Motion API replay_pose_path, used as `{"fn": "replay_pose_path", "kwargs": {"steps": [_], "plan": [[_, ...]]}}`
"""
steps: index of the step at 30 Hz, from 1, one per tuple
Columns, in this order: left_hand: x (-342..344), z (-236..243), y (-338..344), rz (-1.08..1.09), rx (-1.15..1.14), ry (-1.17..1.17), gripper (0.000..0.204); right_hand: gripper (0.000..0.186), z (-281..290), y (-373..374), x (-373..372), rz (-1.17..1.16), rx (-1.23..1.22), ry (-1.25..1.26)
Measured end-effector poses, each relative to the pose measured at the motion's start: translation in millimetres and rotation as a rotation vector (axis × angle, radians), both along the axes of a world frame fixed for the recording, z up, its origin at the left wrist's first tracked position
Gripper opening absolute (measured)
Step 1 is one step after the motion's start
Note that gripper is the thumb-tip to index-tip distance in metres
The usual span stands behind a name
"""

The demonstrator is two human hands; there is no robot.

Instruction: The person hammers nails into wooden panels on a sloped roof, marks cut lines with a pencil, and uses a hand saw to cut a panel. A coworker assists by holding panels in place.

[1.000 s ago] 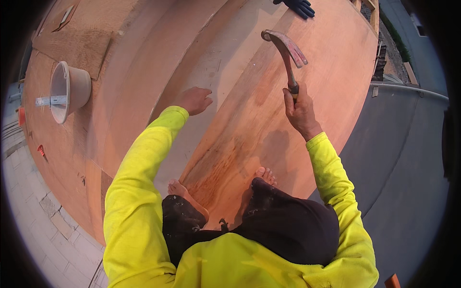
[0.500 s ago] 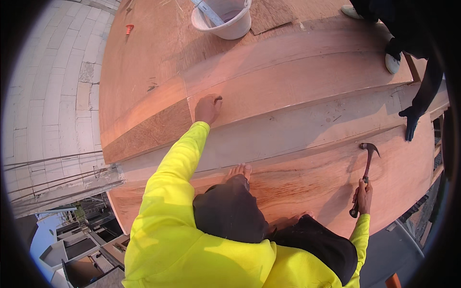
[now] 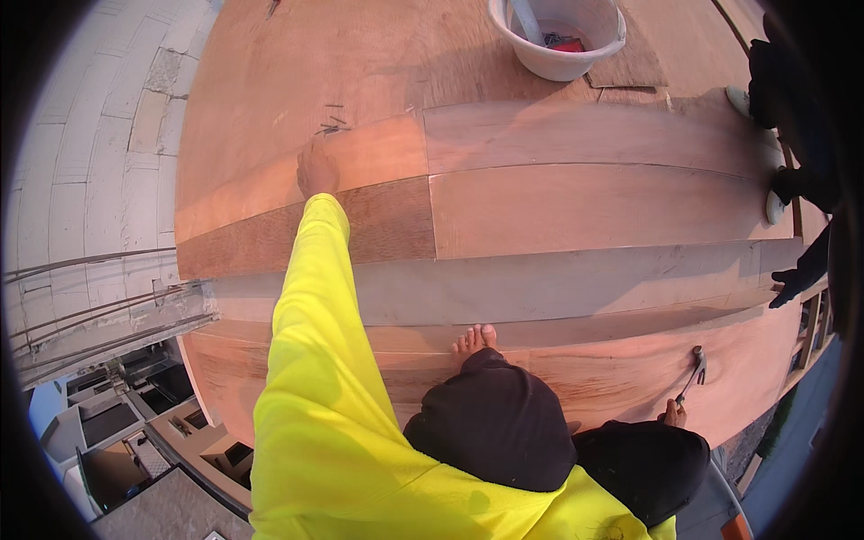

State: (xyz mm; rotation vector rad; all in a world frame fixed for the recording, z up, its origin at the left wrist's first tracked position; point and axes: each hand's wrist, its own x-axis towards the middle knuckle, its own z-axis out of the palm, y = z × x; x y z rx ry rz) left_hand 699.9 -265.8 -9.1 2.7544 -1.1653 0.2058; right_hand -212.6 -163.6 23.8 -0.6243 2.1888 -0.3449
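Taking the middle of our view as the clock's centre, our left hand (image 3: 317,169) is out between ten and eleven o'clock, low over the plywood (image 3: 382,148), just beside some slender loose nails (image 3: 333,128) at eleven; its fingers are blurred, so we cannot tell whether they are apart or together. At four o'clock, our right hand (image 3: 673,415) is clamped on the handle of the hammer (image 3: 697,367). To make this reach well, we would pinch a nail by its shank, balance over our bare foot (image 3: 474,340) and keep the hammer clear of the co-worker's gloved hand (image 3: 785,290) at three. We can read no brand, label or writing, even on the bucket (image 3: 551,63) at one o'clock.
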Motion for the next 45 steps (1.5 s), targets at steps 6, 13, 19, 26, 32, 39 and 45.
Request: {"fn": "replay_pose_path", "kwargs": {"steps": [6,13,19,26,32,39,45], "plan": [[67,-26,-45,-0.287,0.150,-0.106,0.049,0.030,11,2,11,0.138,0.131,0.208],[86,-15,-62,-0.439,0.108,0.153,0.035,0.030,15,9,19,0.143,0.192,0.293],[95,-8,-73,-0.423,0.170,0.105,0.021,0.030,15,10,24,0.151,0.228,0.328],[93,-18,-95,-0.300,0.294,0.011,0.020,0.029,9,8,37,0.148,0.235,0.333],[123,-20,-91,-0.064,-0.044,0.083,0.025,0.029,-3,4,44,0.149,0.226,0.334],[123,-12,-61,-0.311,0.108,0.331,0.032,0.029,-10,2,46,0.167,0.249,0.333],[107,-8,-66,-0.306,0.063,0.232,0.037,0.029,-14,0,54,0.168,0.233,0.334]]}}
